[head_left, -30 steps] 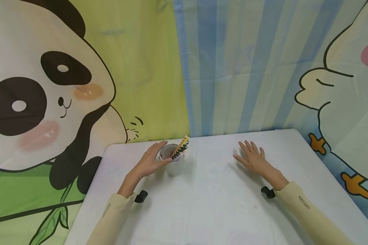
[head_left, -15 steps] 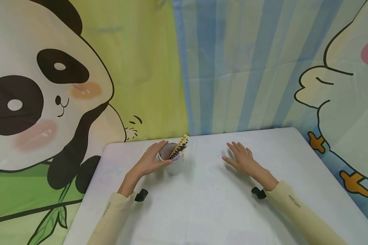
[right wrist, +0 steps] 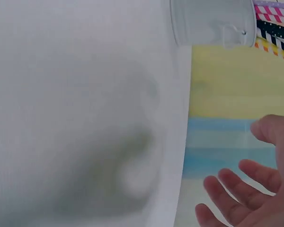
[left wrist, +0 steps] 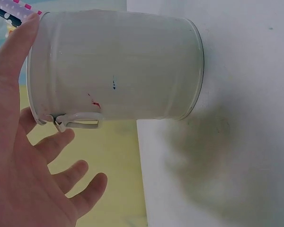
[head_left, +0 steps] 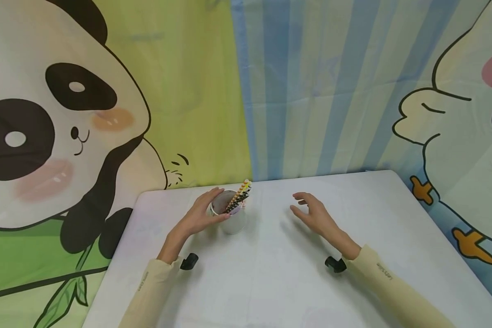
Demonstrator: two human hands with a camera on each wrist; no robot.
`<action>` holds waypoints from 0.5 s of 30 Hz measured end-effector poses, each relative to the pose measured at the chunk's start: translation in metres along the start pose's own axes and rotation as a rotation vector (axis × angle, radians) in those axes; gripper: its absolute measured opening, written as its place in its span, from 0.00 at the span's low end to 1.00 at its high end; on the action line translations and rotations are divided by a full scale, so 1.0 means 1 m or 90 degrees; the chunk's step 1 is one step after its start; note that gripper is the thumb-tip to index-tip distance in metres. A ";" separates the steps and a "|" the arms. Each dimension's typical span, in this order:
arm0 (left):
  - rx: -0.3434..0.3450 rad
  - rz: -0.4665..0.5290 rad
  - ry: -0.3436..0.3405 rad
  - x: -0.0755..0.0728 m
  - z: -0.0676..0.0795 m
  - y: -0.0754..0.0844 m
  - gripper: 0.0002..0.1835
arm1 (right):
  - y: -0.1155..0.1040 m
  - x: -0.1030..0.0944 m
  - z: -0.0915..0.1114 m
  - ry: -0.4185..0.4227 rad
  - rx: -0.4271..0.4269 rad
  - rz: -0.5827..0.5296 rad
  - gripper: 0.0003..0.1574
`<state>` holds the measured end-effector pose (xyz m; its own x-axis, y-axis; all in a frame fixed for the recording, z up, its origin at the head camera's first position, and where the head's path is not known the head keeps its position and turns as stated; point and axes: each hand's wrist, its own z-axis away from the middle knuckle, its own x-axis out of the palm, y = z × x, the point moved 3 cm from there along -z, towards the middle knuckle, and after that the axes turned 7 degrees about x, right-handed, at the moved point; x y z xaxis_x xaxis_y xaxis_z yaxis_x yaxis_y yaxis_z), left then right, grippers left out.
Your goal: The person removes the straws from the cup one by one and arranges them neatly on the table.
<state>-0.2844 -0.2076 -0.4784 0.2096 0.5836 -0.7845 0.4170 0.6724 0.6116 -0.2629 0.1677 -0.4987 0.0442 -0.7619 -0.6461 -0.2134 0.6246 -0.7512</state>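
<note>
A small white bucket [head_left: 234, 225] stands upright on the table, left of centre. Patterned paper straws [head_left: 238, 197] lean out of its top toward the right; striped and dotted ones show in the right wrist view. My left hand [head_left: 198, 215] holds the bucket by its rim, thumb on the near side and forefinger on the far side. In the left wrist view the other fingers spread free beside the bucket's side lug [left wrist: 80, 120]. My right hand [head_left: 317, 217] hovers above the table to the right of the bucket, fingers loosely bent, holding nothing.
The white table [head_left: 254, 282] ends at the back against a hanging cloth [head_left: 287, 91] printed with a panda and another cartoon figure. A small black wrist camera [head_left: 189, 262] sits under the left wrist, another black wrist camera [head_left: 335, 264] under the right.
My right hand has moved left toward the bucket, and its spread fingers have bent somewhat. The left hand stays at the bucket's rim, and the bucket keeps its place.
</note>
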 end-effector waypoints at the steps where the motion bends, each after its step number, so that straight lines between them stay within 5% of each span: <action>1: 0.001 0.001 0.000 0.000 0.000 0.000 0.49 | -0.001 0.001 0.000 0.007 -0.003 -0.011 0.29; 15: -0.003 0.052 0.007 0.002 0.000 -0.001 0.49 | -0.014 0.011 0.003 0.025 0.014 -0.097 0.22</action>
<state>-0.2847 -0.2075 -0.4806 0.2330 0.6415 -0.7309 0.3951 0.6243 0.6739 -0.2561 0.1507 -0.4960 0.0371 -0.8543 -0.5185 -0.1861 0.5038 -0.8435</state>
